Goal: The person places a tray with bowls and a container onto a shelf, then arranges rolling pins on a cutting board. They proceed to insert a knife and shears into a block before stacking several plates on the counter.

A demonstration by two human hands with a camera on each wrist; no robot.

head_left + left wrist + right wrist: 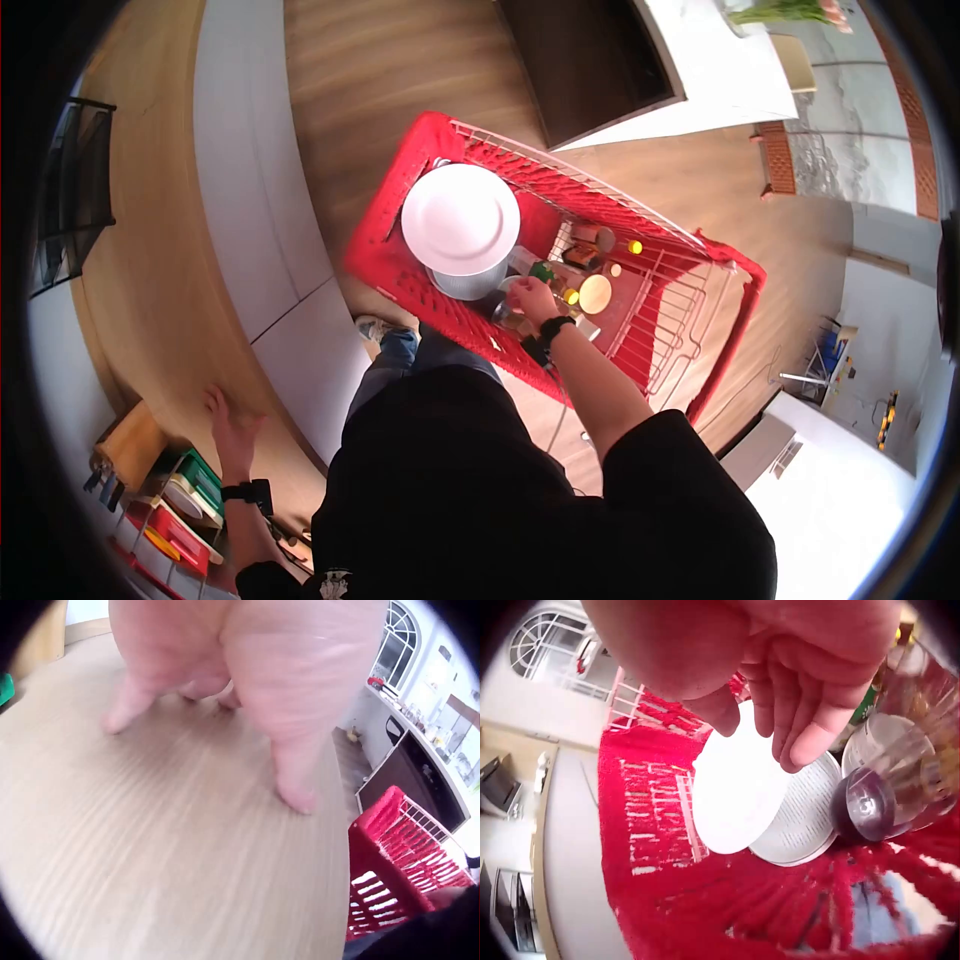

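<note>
My right hand (533, 298) reaches down into a red shopping cart (395, 195) lined with red fuzzy material. In the right wrist view its fingers (784, 705) hang loosely bent over a white plate (739, 787), with nothing seen between them. Under that plate is a ribbed whitish round piece (799, 810). Beside it lies a clear glass vessel with a dark, shiny end (864, 806). My left hand (247, 667) rests its spread fingertips on the wooden countertop (172, 840).
Jars and bottles, some with yellow caps (571, 296), stand in the cart near a round wooden-looking lid (595, 294). A knife block (128, 445) and a rack with coloured boards (200, 480) are beyond my left hand. A black wire rack (75, 190) sits farther along the counter.
</note>
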